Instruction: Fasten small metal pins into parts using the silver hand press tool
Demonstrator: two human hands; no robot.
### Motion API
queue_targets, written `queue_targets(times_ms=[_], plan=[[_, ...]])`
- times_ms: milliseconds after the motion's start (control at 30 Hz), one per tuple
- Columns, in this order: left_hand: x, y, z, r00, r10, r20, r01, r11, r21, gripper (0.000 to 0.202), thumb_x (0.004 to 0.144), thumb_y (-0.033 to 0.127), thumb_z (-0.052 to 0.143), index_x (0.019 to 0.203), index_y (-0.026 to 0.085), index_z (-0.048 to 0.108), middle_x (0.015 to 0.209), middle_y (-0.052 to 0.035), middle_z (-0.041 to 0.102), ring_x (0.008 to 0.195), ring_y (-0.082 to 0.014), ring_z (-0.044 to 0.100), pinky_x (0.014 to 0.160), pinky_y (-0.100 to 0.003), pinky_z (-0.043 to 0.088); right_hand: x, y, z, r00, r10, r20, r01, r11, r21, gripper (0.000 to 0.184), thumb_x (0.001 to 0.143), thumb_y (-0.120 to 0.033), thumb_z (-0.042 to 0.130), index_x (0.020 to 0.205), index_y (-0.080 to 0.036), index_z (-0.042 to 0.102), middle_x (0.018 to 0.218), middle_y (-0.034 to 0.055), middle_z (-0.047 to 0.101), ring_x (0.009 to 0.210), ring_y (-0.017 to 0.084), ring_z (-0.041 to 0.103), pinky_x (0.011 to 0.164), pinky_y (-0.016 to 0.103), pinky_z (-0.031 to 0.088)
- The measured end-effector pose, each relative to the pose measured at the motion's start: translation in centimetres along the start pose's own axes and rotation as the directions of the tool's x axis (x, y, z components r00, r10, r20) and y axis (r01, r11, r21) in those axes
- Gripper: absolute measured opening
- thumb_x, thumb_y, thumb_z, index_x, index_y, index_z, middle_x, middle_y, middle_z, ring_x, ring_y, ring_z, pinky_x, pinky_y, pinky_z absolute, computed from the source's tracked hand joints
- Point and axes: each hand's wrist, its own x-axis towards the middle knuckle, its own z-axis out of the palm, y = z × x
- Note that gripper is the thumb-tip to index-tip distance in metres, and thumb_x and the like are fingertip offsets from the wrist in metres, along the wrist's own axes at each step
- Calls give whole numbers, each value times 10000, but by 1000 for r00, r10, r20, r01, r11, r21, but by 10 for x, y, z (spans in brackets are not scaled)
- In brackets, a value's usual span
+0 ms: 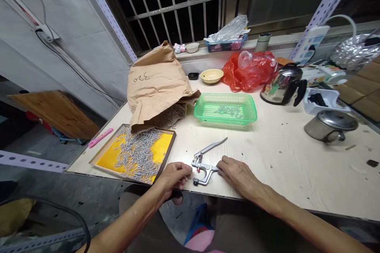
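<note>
My right hand (236, 172) is closed round one handle of grey snap-fastener pliers (204, 168), which lie flat near the table's front edge. The other handle, with a spring at its base, angles up and away, so the jaws are apart. A red tip shows inside the C-shaped jaw. Just left of that jaw, my left hand (176, 174) pinches thumb to finger; anything between the fingertips is too small to make out. Beside the left hand lies a shallow tray (162, 161) with a yellow bottom, covered by many small silvery metal pieces (138, 154).
Behind the pliers stands a green plastic basket (204, 118) with some small metal pieces inside. A brown paper bag (157, 83) leans open over the tray. A pink cutter (100, 138) lies at left. A kettle (282, 83) and a lidded metal cup (329, 126) stand at right.
</note>
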Motion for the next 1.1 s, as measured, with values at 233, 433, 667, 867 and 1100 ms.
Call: queue_targets(times_ms=[233, 433, 667, 867, 1100], plan=[[10, -3, 9, 997, -70, 38, 68, 997, 40, 381, 529, 467, 711, 632, 145, 535, 468, 73, 462, 342, -23, 353, 330, -157, 221, -1, -2, 0, 1000, 12, -28, -12, 1000, -23, 112, 913, -190, 463, 868, -189, 566, 871, 27, 563, 787, 152, 533, 615, 259, 352], [12, -3, 13, 993, -115, 37, 110, 987, 122, 337, 554, 445, 686, 599, 159, 514, 429, 72, 463, 322, -32, 362, 327, -157, 196, 0, -3, -3, 999, 21, -32, -21, 1000, -8, 135, 918, -184, 453, 872, -186, 580, 880, 30, 573, 799, 153, 543, 627, 260, 363], [24, 6, 9, 968, -222, 118, 184, 945, 272, 325, 562, 422, 682, 499, 157, 504, 335, 39, 470, 280, -52, 369, 339, -172, 239, 0, -2, -3, 999, 12, -36, -12, 1000, 0, 153, 928, -202, 445, 867, -185, 584, 865, 27, 578, 781, 148, 539, 630, 262, 354], [29, 17, 10, 951, -273, 146, 203, 906, 372, 321, 555, 409, 686, 467, 153, 513, 340, 11, 507, 290, -67, 412, 342, -178, 266, -3, 2, 6, 994, -43, -105, 40, 999, -35, 152, 935, -196, 433, 845, -189, 555, 845, 19, 562, 762, 148, 514, 633, 273, 327], [32, 14, 8, 947, -285, 149, 208, 897, 390, 334, 565, 420, 691, 475, 156, 508, 347, 7, 525, 287, -70, 422, 342, -171, 287, -5, 1, 11, 979, -92, -182, 71, 991, -117, 162, 932, -153, 415, 837, -183, 543, 818, 30, 548, 723, 160, 480, 625, 297, 310]])
